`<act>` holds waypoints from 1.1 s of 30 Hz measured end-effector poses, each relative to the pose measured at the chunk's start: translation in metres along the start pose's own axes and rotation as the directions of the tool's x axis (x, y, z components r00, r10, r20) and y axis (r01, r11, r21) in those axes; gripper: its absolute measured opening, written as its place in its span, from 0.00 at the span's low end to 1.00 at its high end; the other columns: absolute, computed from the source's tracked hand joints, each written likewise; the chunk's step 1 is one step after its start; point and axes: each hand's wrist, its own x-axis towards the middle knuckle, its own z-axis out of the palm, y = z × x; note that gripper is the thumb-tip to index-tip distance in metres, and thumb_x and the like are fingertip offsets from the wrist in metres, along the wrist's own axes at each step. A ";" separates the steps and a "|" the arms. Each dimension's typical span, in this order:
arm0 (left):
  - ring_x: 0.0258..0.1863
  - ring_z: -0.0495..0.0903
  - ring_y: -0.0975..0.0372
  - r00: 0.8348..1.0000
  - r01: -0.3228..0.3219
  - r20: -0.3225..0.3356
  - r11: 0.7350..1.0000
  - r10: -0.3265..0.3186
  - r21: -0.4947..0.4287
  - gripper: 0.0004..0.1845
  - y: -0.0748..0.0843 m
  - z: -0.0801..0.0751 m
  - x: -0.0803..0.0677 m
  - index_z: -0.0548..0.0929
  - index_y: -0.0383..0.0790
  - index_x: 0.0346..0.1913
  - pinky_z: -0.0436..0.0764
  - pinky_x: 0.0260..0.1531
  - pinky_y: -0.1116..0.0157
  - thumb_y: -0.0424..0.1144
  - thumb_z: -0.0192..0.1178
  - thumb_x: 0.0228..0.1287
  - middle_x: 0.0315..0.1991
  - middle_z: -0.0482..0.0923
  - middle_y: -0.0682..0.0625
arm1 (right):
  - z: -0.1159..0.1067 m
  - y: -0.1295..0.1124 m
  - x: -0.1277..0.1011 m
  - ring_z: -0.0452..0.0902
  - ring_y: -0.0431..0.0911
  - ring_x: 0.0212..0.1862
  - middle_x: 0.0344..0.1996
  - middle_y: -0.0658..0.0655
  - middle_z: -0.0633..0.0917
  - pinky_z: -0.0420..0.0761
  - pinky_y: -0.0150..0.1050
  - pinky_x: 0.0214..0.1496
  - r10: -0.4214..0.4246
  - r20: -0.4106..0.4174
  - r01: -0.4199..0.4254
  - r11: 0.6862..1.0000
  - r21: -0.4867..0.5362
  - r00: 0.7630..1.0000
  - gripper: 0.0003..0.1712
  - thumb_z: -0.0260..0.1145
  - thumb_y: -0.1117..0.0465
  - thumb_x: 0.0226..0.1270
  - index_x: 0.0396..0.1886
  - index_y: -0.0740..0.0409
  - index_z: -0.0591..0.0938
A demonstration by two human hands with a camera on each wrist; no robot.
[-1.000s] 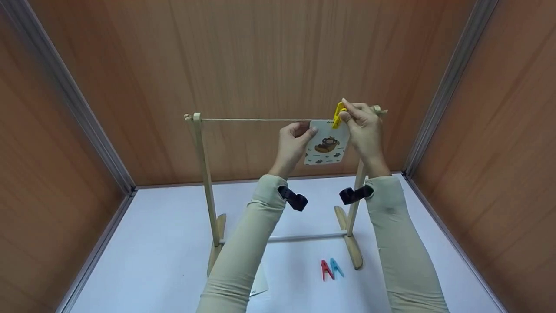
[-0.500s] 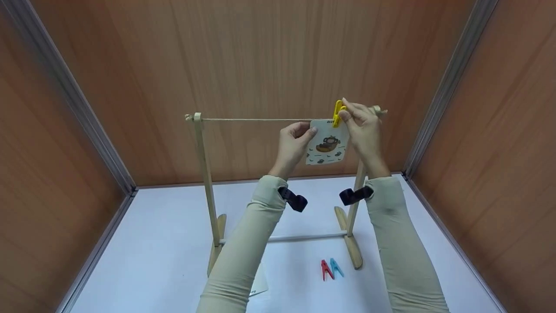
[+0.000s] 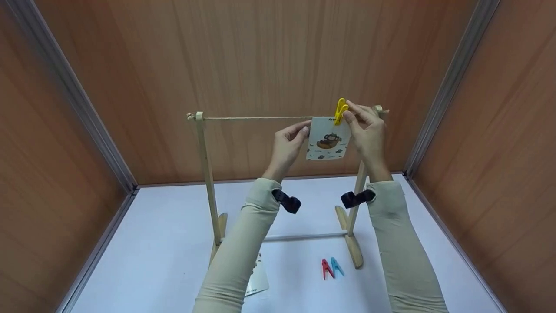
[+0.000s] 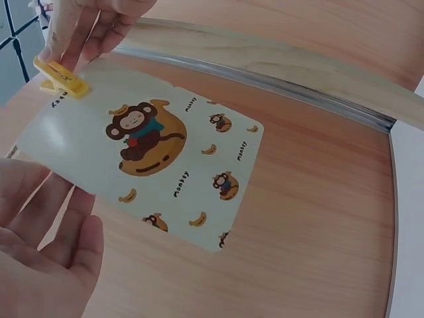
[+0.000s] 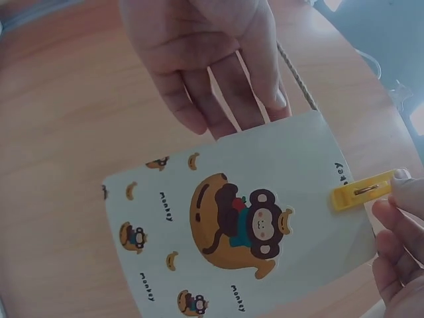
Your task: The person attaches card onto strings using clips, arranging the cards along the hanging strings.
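right hand [image 3: 367, 130] pinches yellow peg [image 3: 340, 111] on monkey card [image 3: 328, 139]; left hand [image 3: 289, 141] relaxed just beside.

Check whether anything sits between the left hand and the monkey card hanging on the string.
Nothing visible does. The left hand is right at the monkey card's left edge, fingers straight, with no object between them. The yellow clothespin pins the card's top right corner to the string, where the right hand pinches it, on the far side from the left hand.

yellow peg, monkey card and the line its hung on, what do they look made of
Yellow peg: probably plastic, glossy and evenly coloured, metal spring.
Monkey card: looks like coated card, flat with rounded corners and a slight sheen.
Line: twisted beige cord, strands visible in the right wrist view.
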 end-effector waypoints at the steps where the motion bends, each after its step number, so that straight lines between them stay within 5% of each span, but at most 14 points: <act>1: 0.52 0.81 0.56 1.000 -0.003 0.003 1.000 0.003 -0.003 0.16 -0.001 -0.001 -0.001 0.79 0.32 0.57 0.77 0.54 0.63 0.34 0.51 0.73 0.52 0.82 0.39 | 0.000 0.001 -0.001 0.73 0.36 0.45 0.51 0.58 0.82 0.73 0.26 0.50 -0.002 -0.003 0.002 1.000 0.016 1.000 0.20 0.62 0.58 0.68 0.58 0.58 0.80; 7: 0.58 0.77 0.50 1.000 0.002 0.030 1.000 -0.002 -0.025 0.18 -0.007 -0.012 -0.009 0.75 0.34 0.61 0.73 0.62 0.60 0.36 0.47 0.75 0.56 0.79 0.38 | -0.003 0.012 -0.008 0.74 0.36 0.42 0.50 0.59 0.82 0.74 0.23 0.45 -0.013 -0.024 0.014 0.997 0.076 1.000 0.19 0.61 0.59 0.69 0.57 0.59 0.80; 16: 0.59 0.76 0.55 0.999 0.026 0.043 1.000 -0.026 0.009 0.19 -0.023 -0.034 -0.025 0.72 0.37 0.65 0.71 0.64 0.60 0.38 0.46 0.76 0.58 0.78 0.41 | -0.007 0.028 -0.024 0.75 0.37 0.46 0.51 0.57 0.82 0.74 0.28 0.47 -0.006 -0.050 0.013 0.992 0.127 0.999 0.19 0.62 0.58 0.69 0.57 0.58 0.80; 33: 0.61 0.74 0.51 0.979 0.202 -0.044 0.970 -0.198 0.131 0.22 -0.078 -0.083 -0.065 0.71 0.40 0.66 0.67 0.66 0.52 0.44 0.48 0.75 0.59 0.78 0.41 | -0.012 0.076 -0.073 0.74 0.40 0.51 0.58 0.54 0.80 0.73 0.32 0.53 0.241 0.062 -0.246 0.966 0.085 0.969 0.23 0.61 0.51 0.69 0.60 0.55 0.78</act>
